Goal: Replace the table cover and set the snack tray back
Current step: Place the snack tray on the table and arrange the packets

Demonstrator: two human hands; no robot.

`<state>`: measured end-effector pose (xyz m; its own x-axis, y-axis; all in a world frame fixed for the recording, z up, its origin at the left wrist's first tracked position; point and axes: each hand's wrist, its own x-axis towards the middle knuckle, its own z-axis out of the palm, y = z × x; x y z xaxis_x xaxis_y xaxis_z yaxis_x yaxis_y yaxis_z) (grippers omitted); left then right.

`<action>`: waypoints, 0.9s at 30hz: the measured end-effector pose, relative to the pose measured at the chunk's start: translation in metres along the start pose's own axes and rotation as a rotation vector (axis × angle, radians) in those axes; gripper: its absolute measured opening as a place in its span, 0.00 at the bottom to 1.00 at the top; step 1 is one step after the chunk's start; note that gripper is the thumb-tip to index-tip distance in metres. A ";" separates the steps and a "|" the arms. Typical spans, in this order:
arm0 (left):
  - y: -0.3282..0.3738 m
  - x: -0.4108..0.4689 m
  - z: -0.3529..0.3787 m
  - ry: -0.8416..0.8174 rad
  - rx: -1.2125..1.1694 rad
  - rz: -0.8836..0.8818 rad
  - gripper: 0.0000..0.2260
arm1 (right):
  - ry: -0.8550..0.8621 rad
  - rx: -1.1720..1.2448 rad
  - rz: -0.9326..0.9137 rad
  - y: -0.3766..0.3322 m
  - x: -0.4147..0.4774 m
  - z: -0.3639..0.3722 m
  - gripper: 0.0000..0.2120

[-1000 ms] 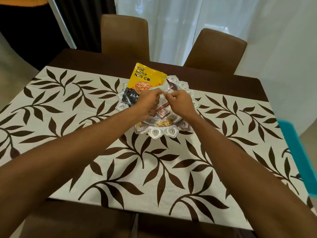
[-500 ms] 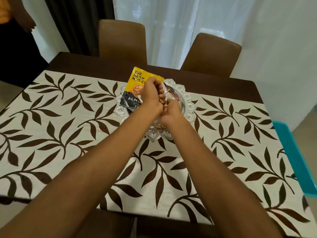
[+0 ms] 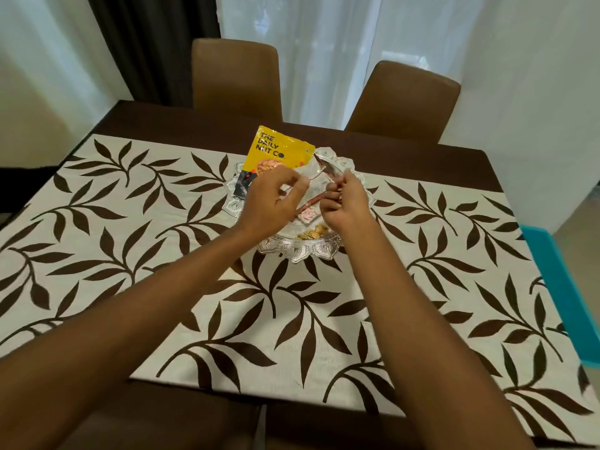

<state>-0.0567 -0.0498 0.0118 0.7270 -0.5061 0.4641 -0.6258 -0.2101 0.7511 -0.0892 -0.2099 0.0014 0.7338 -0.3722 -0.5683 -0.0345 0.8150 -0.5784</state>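
A cream table cover (image 3: 136, 241) with brown leaves lies spread over the dark table. A silver snack tray (image 3: 297, 251) with a scalloped rim stands on the cover near the far edge. A yellow and black nut pouch (image 3: 276, 151) leans in the tray at its left, and a clear snack packet (image 3: 311, 177) with loose nuts (image 3: 311, 231) lies in its middle. My left hand (image 3: 269, 203) hovers over the tray and pinches the clear packet's left side. My right hand (image 3: 344, 203), fingers curled, pinches the packet's right edge.
Two brown chairs (image 3: 237, 76) (image 3: 406, 99) stand at the table's far side before white curtains. A teal tray edge (image 3: 558, 293) sticks out at the right of the table. Bare dark table top (image 3: 422, 157) shows beyond the cover.
My hands, pressed close together over the tray half a second ago, have moved apart, each pinching a side of the clear packet. The camera has shifted a little.
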 end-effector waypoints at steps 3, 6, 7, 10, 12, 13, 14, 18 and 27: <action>-0.026 -0.017 -0.027 -0.210 0.223 0.091 0.14 | 0.051 -0.316 -0.116 -0.012 -0.015 -0.013 0.20; -0.037 -0.027 -0.036 -0.421 0.356 0.198 0.13 | 0.090 -0.631 -0.223 -0.010 -0.019 -0.019 0.20; -0.040 -0.027 -0.035 -0.469 0.411 0.231 0.15 | 0.089 -0.690 -0.235 -0.009 -0.019 -0.018 0.20; -0.044 -0.019 -0.030 -0.560 0.467 0.206 0.16 | 0.104 -0.838 -0.290 -0.007 -0.025 -0.009 0.19; -0.044 -0.011 -0.026 -0.621 0.463 0.142 0.17 | 0.103 -0.917 -0.326 -0.003 -0.023 -0.006 0.17; -0.044 -0.007 -0.025 -0.641 0.479 0.119 0.18 | 0.097 -0.962 -0.346 0.000 -0.023 -0.005 0.17; -0.045 -0.003 -0.024 -0.651 0.504 0.107 0.19 | 0.083 -0.997 -0.375 0.002 -0.022 -0.006 0.18; -0.043 0.009 -0.017 -0.721 0.621 0.134 0.22 | 0.029 -1.090 -0.472 0.006 -0.024 -0.015 0.21; 0.010 0.018 0.021 -0.245 0.156 0.005 0.26 | 0.158 -0.486 -0.192 0.013 -0.063 -0.023 0.18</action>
<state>-0.0557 -0.0779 0.0174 0.6460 -0.6902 0.3261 -0.6788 -0.3239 0.6590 -0.1515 -0.1862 0.0163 0.6482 -0.5870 -0.4850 -0.2466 0.4408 -0.8631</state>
